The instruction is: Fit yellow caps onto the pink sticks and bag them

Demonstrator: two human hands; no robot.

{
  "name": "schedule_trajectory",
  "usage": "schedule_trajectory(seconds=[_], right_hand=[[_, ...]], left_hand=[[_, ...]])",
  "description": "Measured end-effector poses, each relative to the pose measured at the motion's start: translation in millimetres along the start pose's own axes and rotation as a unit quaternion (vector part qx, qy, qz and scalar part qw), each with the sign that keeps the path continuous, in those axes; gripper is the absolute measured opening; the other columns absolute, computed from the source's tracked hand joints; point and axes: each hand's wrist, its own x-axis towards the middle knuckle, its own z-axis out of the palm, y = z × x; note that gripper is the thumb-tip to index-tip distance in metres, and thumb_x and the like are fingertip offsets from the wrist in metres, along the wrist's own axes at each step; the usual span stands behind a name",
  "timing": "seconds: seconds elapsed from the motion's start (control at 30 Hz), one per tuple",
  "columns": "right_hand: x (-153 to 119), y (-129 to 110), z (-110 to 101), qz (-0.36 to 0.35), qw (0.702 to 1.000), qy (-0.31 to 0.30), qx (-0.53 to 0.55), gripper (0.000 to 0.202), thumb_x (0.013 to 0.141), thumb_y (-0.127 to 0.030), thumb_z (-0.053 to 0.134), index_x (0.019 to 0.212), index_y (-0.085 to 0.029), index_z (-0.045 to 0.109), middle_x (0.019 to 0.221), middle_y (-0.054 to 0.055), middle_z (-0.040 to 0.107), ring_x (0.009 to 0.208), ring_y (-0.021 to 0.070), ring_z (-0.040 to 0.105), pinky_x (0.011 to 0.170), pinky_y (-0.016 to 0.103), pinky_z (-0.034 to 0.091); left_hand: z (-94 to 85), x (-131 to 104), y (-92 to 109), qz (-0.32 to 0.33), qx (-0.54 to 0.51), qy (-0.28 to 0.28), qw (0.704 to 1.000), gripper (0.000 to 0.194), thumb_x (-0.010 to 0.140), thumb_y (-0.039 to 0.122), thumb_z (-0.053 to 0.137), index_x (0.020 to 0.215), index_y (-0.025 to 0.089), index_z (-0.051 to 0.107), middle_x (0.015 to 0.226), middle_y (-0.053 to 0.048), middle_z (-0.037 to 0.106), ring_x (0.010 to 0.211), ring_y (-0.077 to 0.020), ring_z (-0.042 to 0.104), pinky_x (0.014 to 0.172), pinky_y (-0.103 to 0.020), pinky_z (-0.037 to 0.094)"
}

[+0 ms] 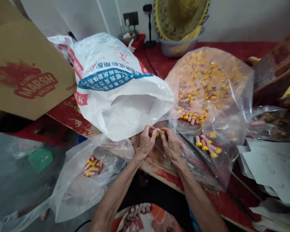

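My left hand (147, 140) and my right hand (170, 142) meet at the table's near edge, fingers pinched together around a small pink piece with a yellow cap (159, 132). Just behind them gapes the mouth of a white printed sack (116, 83). On the right, a large clear plastic bag (212, 93) holds many yellow and pink capped pieces, some spilling toward my right hand. At lower left, another clear bag (87, 180) holds a small heap of the same pieces (93, 165).
A brown cardboard box (26, 64) printed in red stands at left. A straw hat (181, 16) sits in a grey basin at the back. White sheets (273, 164) lie at right, a green object (40, 158) at lower left. The table (239, 50) is red.
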Motion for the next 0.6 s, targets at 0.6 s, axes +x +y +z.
schedule_trajectory(seconds=[0.6], right_hand=[[13.0,13.5,23.9,0.070,0.980,-0.130,-0.132,0.008,0.106,-0.025,0.061,0.109,-0.025,0.068,0.118,0.010,0.077,0.095,0.0248,0.078,0.076,0.035,0.066]], left_hand=[[-23.5,132.4,33.8,-0.052,0.201,0.107,0.972,0.017,0.074,0.037,0.060,0.088,0.027,0.057,0.075,0.001,0.056,0.067,-0.0207,0.050,0.066,-0.031,0.038]])
